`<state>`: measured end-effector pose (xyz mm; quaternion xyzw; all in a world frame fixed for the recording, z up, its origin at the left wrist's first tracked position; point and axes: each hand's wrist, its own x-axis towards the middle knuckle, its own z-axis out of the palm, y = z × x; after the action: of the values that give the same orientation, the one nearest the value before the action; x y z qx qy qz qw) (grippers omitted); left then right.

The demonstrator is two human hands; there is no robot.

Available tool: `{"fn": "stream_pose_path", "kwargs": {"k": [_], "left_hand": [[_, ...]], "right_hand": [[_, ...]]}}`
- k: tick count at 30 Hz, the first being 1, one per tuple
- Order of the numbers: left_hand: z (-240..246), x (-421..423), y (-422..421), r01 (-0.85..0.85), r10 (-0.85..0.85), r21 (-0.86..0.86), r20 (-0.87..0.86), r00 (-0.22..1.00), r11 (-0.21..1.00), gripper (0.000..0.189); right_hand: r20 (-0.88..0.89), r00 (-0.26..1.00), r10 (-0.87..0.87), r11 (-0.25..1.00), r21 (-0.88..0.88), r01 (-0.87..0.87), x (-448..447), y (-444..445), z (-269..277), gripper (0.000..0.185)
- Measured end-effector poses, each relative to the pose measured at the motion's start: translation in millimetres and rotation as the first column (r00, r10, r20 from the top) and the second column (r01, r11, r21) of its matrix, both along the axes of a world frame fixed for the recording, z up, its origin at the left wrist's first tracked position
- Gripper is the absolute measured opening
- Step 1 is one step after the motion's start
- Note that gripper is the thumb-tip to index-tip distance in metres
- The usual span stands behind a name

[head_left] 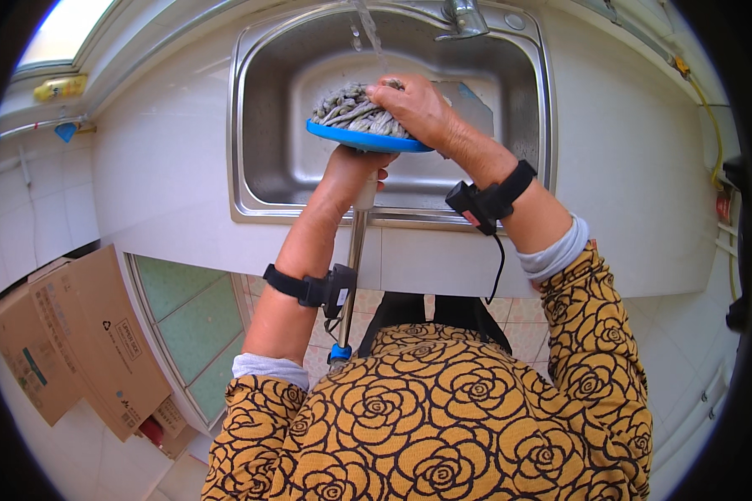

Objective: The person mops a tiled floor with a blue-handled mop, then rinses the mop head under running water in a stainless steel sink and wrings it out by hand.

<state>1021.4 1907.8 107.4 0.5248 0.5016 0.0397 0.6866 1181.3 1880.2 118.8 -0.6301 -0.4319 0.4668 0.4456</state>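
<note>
A string mop's grey, wet strands rise from a blue round mop plate over the stainless-steel sink. My left hand is wrapped around the handle's neck, just under the plate; some of its fingers are hidden behind it. The metal mop handle slants down past the counter edge towards my body. On top, my right hand grips strands at the right side of the head. Water streams into the sink just behind the mop.
A faucet stands at the sink's back rim. In the basin's right part lies a flat grey piece. White countertop surrounds the sink. Flattened cardboard boxes lean at lower left, and a yellow bottle lies by the window.
</note>
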Motion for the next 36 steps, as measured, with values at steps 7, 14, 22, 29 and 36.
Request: {"fn": "stream_pose_path", "kwargs": {"k": [7,14,22,29,36], "left_hand": [[11,-8,-5,-0.035,0.043,0.307,-0.018,0.999,0.951,0.021],[20,-32,3,-0.051,0.027,0.206,0.12,0.992,0.977,0.013],[27,-29,-2,0.08,-0.085,0.119,0.035,0.996,0.99,0.022],[33,-21,-3,0.231,-0.228,0.056,-0.058,0.972,0.971,0.028],[17,-18,-1,0.221,-0.216,-0.148,0.051,0.975,0.964,0.024]], "right_hand": [[-0.56,0.821,-0.11,0.962,0.146,0.229,2,-11,2,0.06],[-0.768,0.342,-0.541,0.841,-0.507,0.19,-14,-58,-28,0.083],[-0.986,0.076,-0.145,0.985,-0.137,0.103,-21,-21,-36,0.095],[-0.927,0.375,-0.006,0.999,-0.024,-0.044,10,-2,-38,0.098],[-0.394,0.918,0.051,0.996,0.085,-0.019,8,4,-54,0.052]]}}
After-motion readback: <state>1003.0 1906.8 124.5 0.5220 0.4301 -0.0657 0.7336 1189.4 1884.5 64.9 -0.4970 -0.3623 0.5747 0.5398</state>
